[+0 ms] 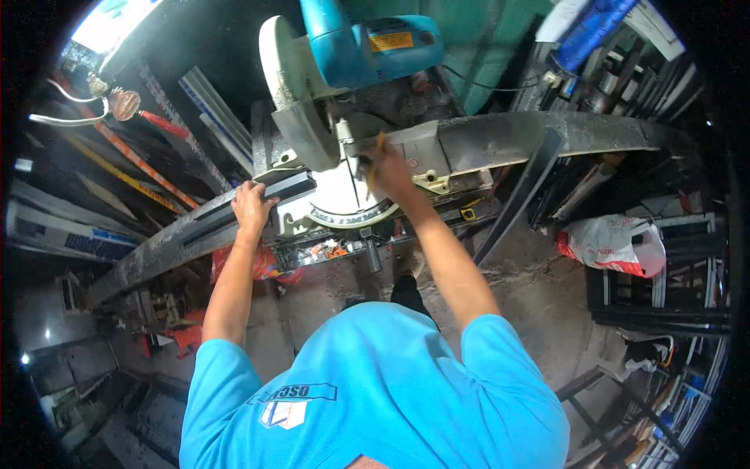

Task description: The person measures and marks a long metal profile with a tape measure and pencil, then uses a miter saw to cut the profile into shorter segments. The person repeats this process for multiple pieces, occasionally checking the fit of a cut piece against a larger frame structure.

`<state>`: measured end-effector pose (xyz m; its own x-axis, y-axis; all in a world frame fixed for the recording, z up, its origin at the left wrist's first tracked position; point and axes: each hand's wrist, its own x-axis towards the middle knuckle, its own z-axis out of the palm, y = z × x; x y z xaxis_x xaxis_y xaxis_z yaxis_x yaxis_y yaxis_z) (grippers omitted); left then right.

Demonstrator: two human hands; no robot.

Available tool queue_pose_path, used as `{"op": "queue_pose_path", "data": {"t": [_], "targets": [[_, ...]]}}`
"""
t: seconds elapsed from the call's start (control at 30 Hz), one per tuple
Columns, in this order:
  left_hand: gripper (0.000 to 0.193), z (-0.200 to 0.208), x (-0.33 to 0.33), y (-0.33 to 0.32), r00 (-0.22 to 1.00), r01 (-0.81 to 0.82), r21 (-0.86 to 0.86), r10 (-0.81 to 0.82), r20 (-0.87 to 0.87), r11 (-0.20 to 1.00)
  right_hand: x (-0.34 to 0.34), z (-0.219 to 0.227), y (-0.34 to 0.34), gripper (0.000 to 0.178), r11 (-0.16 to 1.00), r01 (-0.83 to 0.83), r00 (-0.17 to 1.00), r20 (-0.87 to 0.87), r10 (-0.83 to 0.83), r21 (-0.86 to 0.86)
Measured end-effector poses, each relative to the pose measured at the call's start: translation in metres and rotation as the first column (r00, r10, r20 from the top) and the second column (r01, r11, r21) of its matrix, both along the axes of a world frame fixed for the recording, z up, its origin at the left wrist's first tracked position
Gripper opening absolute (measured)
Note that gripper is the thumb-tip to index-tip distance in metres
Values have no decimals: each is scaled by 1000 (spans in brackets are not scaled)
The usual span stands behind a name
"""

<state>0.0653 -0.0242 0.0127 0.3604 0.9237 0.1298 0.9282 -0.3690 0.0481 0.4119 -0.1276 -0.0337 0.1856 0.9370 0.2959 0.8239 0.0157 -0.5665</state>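
Note:
A miter saw with a teal motor housing [336, 47] and a grey blade guard [303, 133] stands ahead of me, its head raised over the pale round saw table [336, 187]. Left of the blade, a dark metal profile [293, 186] lies along the bench, its cut end at the saw table. My left hand [251, 206] is closed around this profile, fingers over its top. My right hand [391, 173], slightly blurred, is over the right side of the saw table. It is closed on a thin yellow pencil [380, 142], which sticks out above and below the fingers.
A long dark bench [539, 134] stretches out both ways from the saw. A dark bar [519, 195] leans against it on the right. A white and red plastic bag [613, 242] rests on stacked frames at right. Lengths of profile [215, 109] stand at left.

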Motion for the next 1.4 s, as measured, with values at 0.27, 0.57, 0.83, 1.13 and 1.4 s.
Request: {"op": "queue_pose_path", "data": {"t": [0.27,0.57,0.83,1.13,1.4], "targets": [[47,-10,-11,-1,999,-31,4,31,41,1000,153,-12,-93,39,890,451,365,-897,-249,-64],[44,-6,-3,-9,988,59,7,-59,141,998,157,-10,-159,54,816,572,819,-108,-563,84],[45,0,18,-54,893,187,-20,-162,420,982,74,-16,-196,70,799,595,772,339,-538,-87],[20,30,-8,-89,644,496,-49,-330,690,867,116,-20,-192,67,727,672,741,158,-653,-143],[51,59,19,-127,460,748,-602,436,774,280,-37,82,-163,44,868,495,627,-678,-384,-34]]}}
